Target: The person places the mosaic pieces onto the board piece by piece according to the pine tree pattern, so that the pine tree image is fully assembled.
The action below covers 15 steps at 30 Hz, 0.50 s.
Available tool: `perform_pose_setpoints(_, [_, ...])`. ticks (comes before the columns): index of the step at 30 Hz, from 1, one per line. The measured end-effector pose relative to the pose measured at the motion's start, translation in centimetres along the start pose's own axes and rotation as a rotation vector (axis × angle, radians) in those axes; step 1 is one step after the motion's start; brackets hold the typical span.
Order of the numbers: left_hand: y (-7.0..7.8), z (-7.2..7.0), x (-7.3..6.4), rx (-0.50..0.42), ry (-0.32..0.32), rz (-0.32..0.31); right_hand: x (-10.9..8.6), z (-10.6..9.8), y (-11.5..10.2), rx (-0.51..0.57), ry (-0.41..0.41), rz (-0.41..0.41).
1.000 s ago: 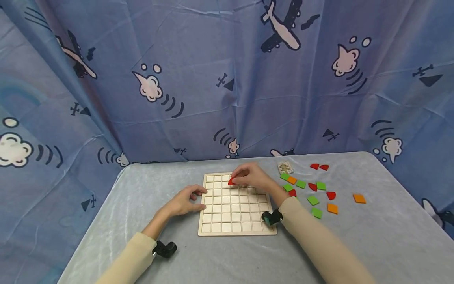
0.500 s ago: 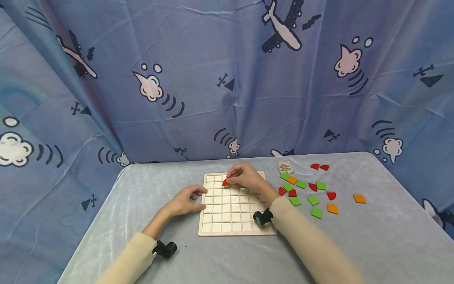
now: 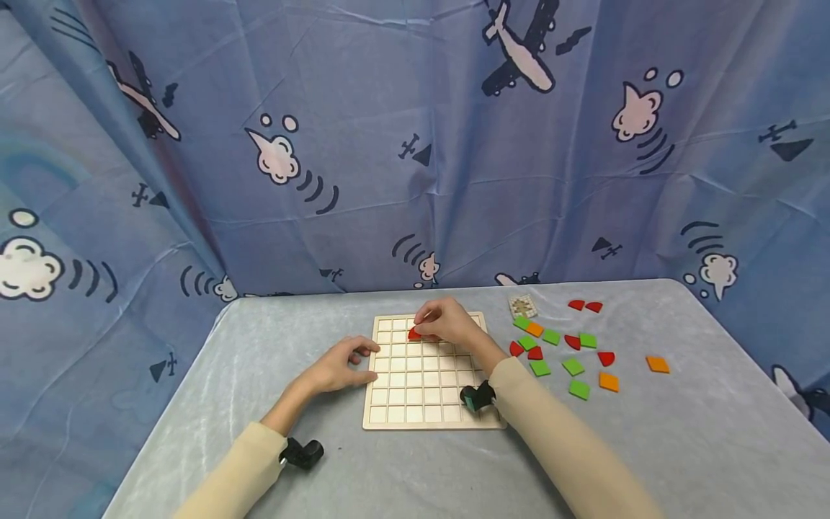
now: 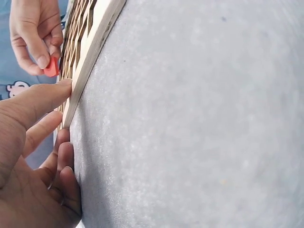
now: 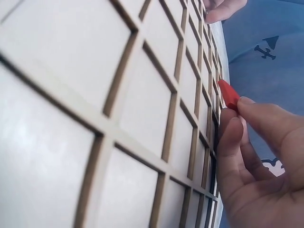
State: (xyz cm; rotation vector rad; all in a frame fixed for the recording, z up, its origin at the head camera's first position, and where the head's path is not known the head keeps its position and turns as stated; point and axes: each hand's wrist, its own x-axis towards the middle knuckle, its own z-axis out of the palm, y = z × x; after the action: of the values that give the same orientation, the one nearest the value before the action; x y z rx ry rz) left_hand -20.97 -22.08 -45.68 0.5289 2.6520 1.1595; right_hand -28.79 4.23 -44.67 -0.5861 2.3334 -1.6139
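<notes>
A wooden grid board (image 3: 423, 426) lies on the table, its cells framed by thin raised strips. My right hand (image 3: 449, 323) reaches over its upper rows. Thumb and fingertips of that hand pinch a red quarter-round tile (image 3: 413, 334), which the right wrist view shows tilted close to the strips; whether it touches them I cannot tell. At the board's left edge rests my left hand (image 3: 338, 366), thumb and fingertips touching the rim with the fingers loosely bent. The left wrist view shows that thumb (image 4: 45, 99) against the board's side.
Right of the board lie several loose tiles: green squares such as one green tile (image 3: 579, 390), orange squares such as one orange tile (image 3: 658, 364), and red pieces such as one red tile (image 3: 606, 358). A small patterned card (image 3: 522, 306) lies behind them. A printed curtain (image 3: 363, 144) hangs behind the table.
My right hand has moved left across the board with the red tile, then has nearly stopped over the upper rows. The left hand has stayed at the board's edge.
</notes>
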Motion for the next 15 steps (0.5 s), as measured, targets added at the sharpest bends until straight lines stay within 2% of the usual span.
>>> perform_pose_setpoints(15, [-0.07, 0.10, -0.10, 0.001, 0.008, -0.003, 0.15, 0.14, -0.20, -0.158, -0.028, -0.001])
